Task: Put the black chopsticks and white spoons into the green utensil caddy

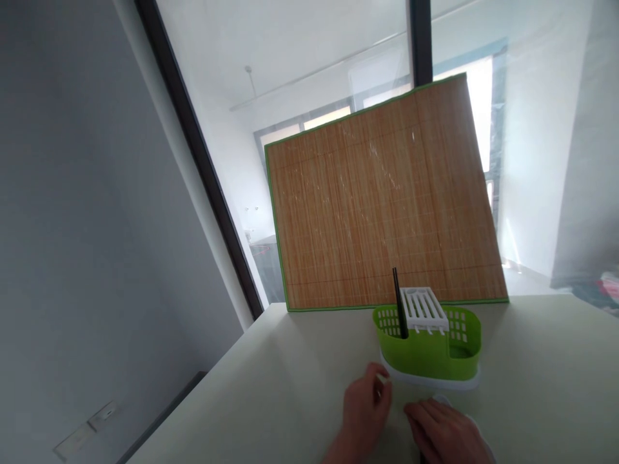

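Observation:
A green cutlery holder (420, 357) with slotted ends stands on a white base tray (435, 381). A white slotted rack (425, 310) with small hooks sits across its middle, and black chopsticks (399, 303) lean upright in its left part. My left hand (365, 409) is just in front of the holder's left end, fingers curled with a gap to the thumb and nothing visible between them. To its right, my right hand (447, 428) is closed, palm down, over a white rounded thing (442, 399). That hand mostly hides it, and a dark bit shows below the fingers.
The pale table (271, 399) runs back to a window. A bamboo mat (387, 206) with green edging leans against the dark window frame (420, 45) behind the holder. A grey wall (97, 225) with a socket plate (102, 415) is on the left.

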Motion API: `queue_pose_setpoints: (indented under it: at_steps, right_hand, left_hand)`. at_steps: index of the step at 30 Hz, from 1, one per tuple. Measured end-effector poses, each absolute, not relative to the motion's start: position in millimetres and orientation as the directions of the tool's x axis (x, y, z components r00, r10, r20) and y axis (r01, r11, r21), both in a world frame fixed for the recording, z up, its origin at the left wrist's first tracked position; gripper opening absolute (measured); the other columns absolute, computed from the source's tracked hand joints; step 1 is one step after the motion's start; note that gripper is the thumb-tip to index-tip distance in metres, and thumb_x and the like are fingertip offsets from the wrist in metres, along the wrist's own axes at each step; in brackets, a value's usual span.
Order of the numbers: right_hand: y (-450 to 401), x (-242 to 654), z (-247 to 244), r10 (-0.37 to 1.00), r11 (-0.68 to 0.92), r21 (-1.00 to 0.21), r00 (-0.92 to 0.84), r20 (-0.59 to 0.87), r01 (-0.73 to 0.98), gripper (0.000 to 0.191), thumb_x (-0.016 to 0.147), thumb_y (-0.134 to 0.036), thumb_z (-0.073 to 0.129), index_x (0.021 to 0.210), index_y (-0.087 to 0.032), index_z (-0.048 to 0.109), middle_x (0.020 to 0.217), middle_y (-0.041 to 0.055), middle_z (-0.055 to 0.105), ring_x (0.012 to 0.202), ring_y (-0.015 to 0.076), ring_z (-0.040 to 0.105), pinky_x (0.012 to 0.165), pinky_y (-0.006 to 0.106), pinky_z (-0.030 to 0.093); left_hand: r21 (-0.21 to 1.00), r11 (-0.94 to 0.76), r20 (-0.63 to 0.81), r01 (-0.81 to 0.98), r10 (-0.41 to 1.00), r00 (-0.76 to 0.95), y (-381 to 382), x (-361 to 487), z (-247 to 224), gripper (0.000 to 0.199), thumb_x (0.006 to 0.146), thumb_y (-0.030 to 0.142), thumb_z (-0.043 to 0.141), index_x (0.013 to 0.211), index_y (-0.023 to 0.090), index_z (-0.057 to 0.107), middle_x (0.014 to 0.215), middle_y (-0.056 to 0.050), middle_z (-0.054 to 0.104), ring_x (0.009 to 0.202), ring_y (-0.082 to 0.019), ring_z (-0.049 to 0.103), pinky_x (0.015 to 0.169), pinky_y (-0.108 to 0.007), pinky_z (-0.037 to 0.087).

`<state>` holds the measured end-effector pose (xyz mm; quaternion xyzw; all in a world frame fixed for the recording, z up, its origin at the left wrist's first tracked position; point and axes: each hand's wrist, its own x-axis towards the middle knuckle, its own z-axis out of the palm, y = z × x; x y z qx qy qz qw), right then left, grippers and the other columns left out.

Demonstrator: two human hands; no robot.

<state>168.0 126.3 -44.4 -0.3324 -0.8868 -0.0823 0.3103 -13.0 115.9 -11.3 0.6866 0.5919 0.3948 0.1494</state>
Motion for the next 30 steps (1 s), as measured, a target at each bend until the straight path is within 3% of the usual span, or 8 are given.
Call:
queue_pose_setpoints:
  at_steps: [3, 6, 10, 15, 21, 23, 25, 30]
  right_hand:
    - [130, 171, -49, 0.576, 0.751, -0.138, -0.539, 0.614, 0.646, 0.016, 0.090, -0.024, 0.043, 0.095, -0.026, 0.058, 0.080, -0.0005, 0.068, 0.071, 0.0167, 0.065, 0.064, 0.029, 0.047]
    - [132, 173, -53, 0.576, 0.745, -0.160, -0.504, 0.644, 0.647, 0.018, 0.091, -0.025, 0.042, 0.097, -0.026, 0.058, 0.085, 0.0011, 0.069, 0.074, 0.0168, 0.066, 0.066, 0.029, 0.049]
    - [133, 174, -56, 0.583, 0.742, -0.149, -0.520, 0.624, 0.654, 0.017, 0.091, -0.025, 0.043, 0.098, -0.026, 0.059, 0.085, 0.0015, 0.069, 0.075, 0.0177, 0.066, 0.067, 0.031, 0.050]
    - [131, 173, -56, 0.608, 0.739, -0.153, -0.552, 0.570, 0.656, 0.017, 0.091, -0.026, 0.043, 0.099, -0.027, 0.058, 0.086, 0.0014, 0.068, 0.076, 0.0183, 0.065, 0.068, 0.033, 0.049]
    - [131, 172, -57, 0.590, 0.739, -0.135, -0.536, 0.605, 0.660, 0.018, 0.092, -0.026, 0.042, 0.098, -0.026, 0.058, 0.083, 0.0009, 0.067, 0.074, 0.0195, 0.064, 0.067, 0.034, 0.047]
    - [130, 172, -56, 0.593, 0.741, -0.149, -0.534, 0.603, 0.655, 0.017, 0.093, -0.027, 0.042, 0.098, -0.026, 0.058, 0.084, 0.0009, 0.067, 0.075, 0.0192, 0.064, 0.068, 0.034, 0.047]
    - [130, 173, -55, 0.602, 0.742, -0.178, -0.525, 0.601, 0.647, 0.016, 0.093, -0.027, 0.042, 0.098, -0.027, 0.057, 0.086, 0.0011, 0.068, 0.077, 0.0187, 0.064, 0.070, 0.033, 0.046]
    - [124, 172, -44, 0.697, 0.695, -0.330, -0.485, 0.528, 0.639, 0.016, 0.093, -0.032, 0.041, 0.096, -0.027, 0.056, 0.081, -0.0009, 0.066, 0.071, 0.0154, 0.063, 0.065, 0.029, 0.046]
  left_hand:
    - [0.416, -0.188, 0.157, 0.889, 0.979, 0.134, 99, 10, -42, 0.016, 0.076, 0.033, 0.057, 0.085, 0.023, 0.065, 0.064, -0.004, 0.066, 0.062, -0.022, 0.062, 0.062, -0.031, 0.043]
    - [0.240, -0.122, 0.026, 0.963, 0.993, 0.119, 101, 31, -66, 0.019, 0.078, 0.031, 0.052, 0.077, 0.020, 0.068, 0.064, -0.012, 0.066, 0.061, -0.028, 0.062, 0.061, -0.039, 0.044]
    - [0.241, -0.077, -0.018, 0.967, 0.996, 0.084, 106, 43, -80, 0.024, 0.080, 0.021, 0.047, 0.074, 0.019, 0.070, 0.064, -0.016, 0.067, 0.065, -0.032, 0.064, 0.062, -0.044, 0.045]
    - [0.157, -0.044, -0.094, 0.987, 0.994, 0.059, 94, 46, -49, 0.027, 0.076, 0.014, 0.049, 0.093, 0.010, 0.070, 0.081, -0.024, 0.069, 0.077, -0.036, 0.066, 0.067, -0.048, 0.049]
    - [0.132, -0.071, -0.234, 0.989, 0.967, 0.100, 86, 44, -15, 0.033, 0.076, 0.014, 0.049, 0.103, 0.010, 0.068, 0.094, -0.020, 0.070, 0.091, -0.033, 0.065, 0.077, -0.043, 0.050]
    - [0.153, -0.033, -0.212, 0.988, 0.975, 0.066, 87, 34, -17, 0.032, 0.076, 0.018, 0.049, 0.100, 0.010, 0.069, 0.094, -0.019, 0.070, 0.090, -0.033, 0.065, 0.075, -0.041, 0.051]
    - [0.260, -0.024, -0.172, 0.965, 0.982, 0.071, 89, 19, -19, 0.028, 0.075, 0.022, 0.050, 0.089, 0.011, 0.071, 0.086, -0.016, 0.071, 0.083, -0.031, 0.067, 0.067, -0.035, 0.050]
    - [0.723, -0.082, 0.027, 0.686, 0.996, 0.090, 98, -26, 7, 0.027, 0.085, 0.030, 0.045, 0.073, 0.015, 0.065, 0.054, -0.002, 0.062, 0.051, -0.014, 0.057, 0.049, -0.022, 0.038]
